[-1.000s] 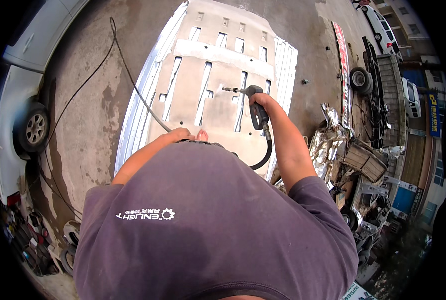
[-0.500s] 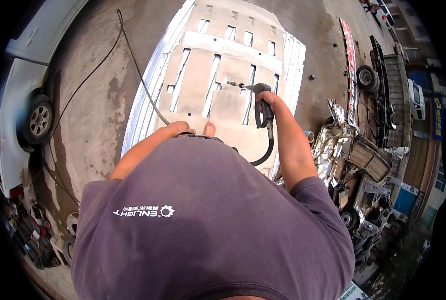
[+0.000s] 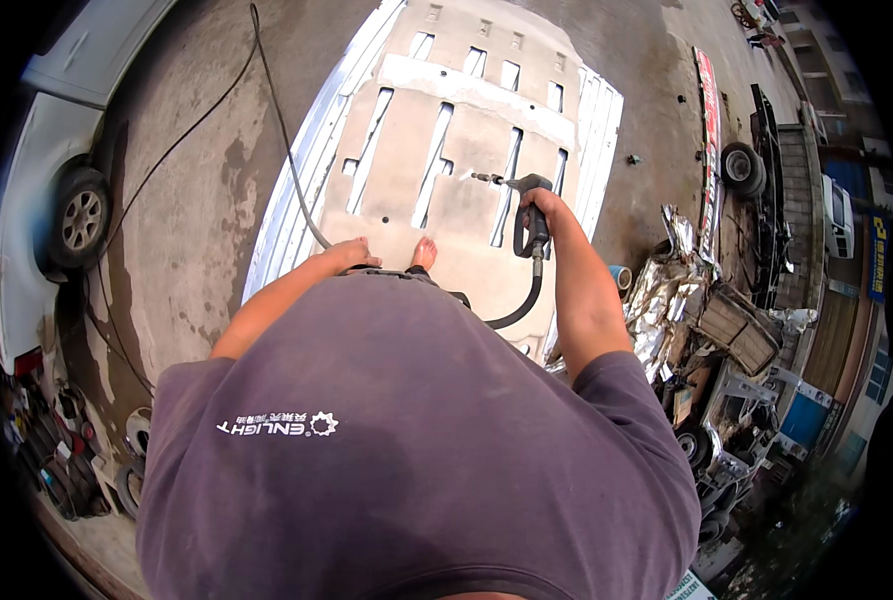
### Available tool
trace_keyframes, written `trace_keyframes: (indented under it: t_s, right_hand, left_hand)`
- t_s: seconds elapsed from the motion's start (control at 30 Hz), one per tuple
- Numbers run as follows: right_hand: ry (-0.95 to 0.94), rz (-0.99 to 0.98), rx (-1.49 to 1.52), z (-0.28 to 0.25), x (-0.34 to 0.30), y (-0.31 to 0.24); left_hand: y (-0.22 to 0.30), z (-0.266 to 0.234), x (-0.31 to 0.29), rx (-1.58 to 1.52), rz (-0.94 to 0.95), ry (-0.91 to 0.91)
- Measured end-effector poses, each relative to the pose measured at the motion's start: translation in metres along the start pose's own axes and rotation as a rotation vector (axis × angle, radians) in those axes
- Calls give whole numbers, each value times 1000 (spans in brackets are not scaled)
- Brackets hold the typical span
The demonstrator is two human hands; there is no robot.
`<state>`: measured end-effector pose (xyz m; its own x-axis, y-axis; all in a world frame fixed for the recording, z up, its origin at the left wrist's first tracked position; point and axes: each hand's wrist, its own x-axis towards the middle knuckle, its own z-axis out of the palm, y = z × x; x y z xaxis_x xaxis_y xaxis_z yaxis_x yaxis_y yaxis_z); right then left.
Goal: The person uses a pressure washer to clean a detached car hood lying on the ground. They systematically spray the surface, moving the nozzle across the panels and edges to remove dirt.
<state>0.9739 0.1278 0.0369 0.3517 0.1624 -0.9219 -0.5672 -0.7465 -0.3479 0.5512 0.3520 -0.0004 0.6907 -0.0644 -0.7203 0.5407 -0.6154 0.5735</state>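
My right hand [image 3: 541, 208] is closed around the grip of a black pressure-washer spray gun [image 3: 530, 232]. Its short lance points left over a large beige, slotted panel [image 3: 467, 215], and a small pale burst shows at the tip. From the bottom of the grip a black hose [image 3: 527, 305] curves down and back behind my shirt. My left hand [image 3: 347, 254] is at my waist, curled where the long hose [image 3: 302, 195] from the upper left meets it; its fingers are partly hidden. One bare foot [image 3: 425, 252] rests on the panel.
White ribbed metal edges [image 3: 599, 130] flank the panel. At the left stands a white vehicle with a wheel [image 3: 80, 218]; the hose trails across wet concrete [image 3: 187, 200] beside it. Crumpled silvery scrap [image 3: 662, 290], a loose wheel [image 3: 742, 168] and a red banner strip [image 3: 708, 130] lie at the right.
The view has shifted slightly, so the panel sits a little lower and farther right. The spray gun stays in my right hand, its lance tip slightly farther right over the panel.
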Motion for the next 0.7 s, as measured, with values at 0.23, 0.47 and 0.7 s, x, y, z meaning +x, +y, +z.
trace_keyframes:
  t_s: [0.23, 0.47, 0.7]
  right_hand:
    - [-48, -1, 89, -3, 28, 7]
    - [-76, 39, 64, 3, 67, 7]
    - [-56, 35, 28, -1, 85, 5]
  left_hand:
    - [-4, 10, -16, 30, -133, -65]
    - [-3, 24, -21, -64, -206, -3]
    - [6, 29, -18, -81, -237, -19]
